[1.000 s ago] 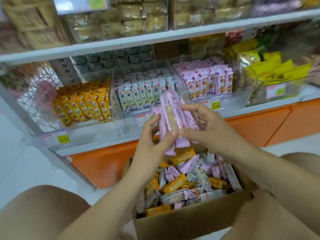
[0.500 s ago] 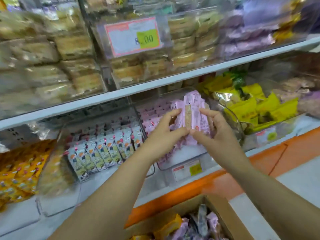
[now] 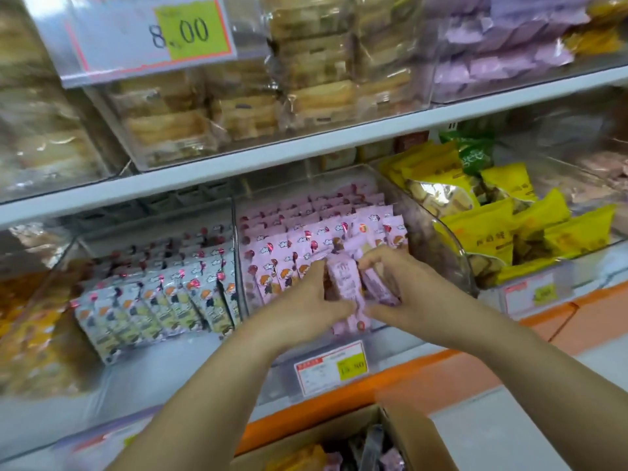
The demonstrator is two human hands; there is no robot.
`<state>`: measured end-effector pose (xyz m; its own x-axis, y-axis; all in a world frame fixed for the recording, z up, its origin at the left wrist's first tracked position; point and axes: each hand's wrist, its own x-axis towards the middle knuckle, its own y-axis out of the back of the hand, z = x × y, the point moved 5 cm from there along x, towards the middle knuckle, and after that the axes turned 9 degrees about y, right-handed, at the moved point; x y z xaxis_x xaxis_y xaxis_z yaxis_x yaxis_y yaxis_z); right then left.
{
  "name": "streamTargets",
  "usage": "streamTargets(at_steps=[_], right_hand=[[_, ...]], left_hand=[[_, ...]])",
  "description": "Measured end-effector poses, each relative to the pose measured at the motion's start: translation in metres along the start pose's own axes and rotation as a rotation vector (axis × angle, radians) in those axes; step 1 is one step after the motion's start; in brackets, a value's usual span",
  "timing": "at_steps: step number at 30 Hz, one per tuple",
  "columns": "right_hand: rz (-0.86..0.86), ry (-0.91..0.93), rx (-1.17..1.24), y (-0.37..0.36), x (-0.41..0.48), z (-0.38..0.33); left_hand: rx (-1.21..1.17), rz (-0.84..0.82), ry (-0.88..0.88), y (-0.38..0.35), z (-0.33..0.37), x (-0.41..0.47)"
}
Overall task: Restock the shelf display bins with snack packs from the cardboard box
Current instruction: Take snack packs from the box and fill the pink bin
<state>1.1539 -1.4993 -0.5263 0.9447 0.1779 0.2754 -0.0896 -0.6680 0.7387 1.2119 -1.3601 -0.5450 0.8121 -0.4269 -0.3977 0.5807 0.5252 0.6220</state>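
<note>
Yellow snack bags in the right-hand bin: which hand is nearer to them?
Right. The right hand grips the pink packs on the side facing the yellow snack bags; the left hand grips them on the far side, toward the blue-white packs.

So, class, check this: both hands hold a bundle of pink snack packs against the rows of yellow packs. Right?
No. The head view shows the left hand and right hand holding the bundle of pink snack packs against the rows of pink packs; the yellow packs lie further right.
</note>
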Motion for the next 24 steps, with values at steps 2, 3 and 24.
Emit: streamTargets(at_steps=[2,3,24], right_hand=[[-0.065,0.008,0.016,0.0,0.003,0.005],[-0.09,0.005,0.029,-0.001,0.003,0.007],[-0.326,-0.123,-0.145,0.015,0.019,-0.004]], left_hand=[[-0.036,0.011,0.019,-0.002,-0.002,0.0],[-0.035,0.024,0.03,-0.002,-0.002,-0.002],[0.376,0.265,-0.164,0.041,0.022,-0.05]])
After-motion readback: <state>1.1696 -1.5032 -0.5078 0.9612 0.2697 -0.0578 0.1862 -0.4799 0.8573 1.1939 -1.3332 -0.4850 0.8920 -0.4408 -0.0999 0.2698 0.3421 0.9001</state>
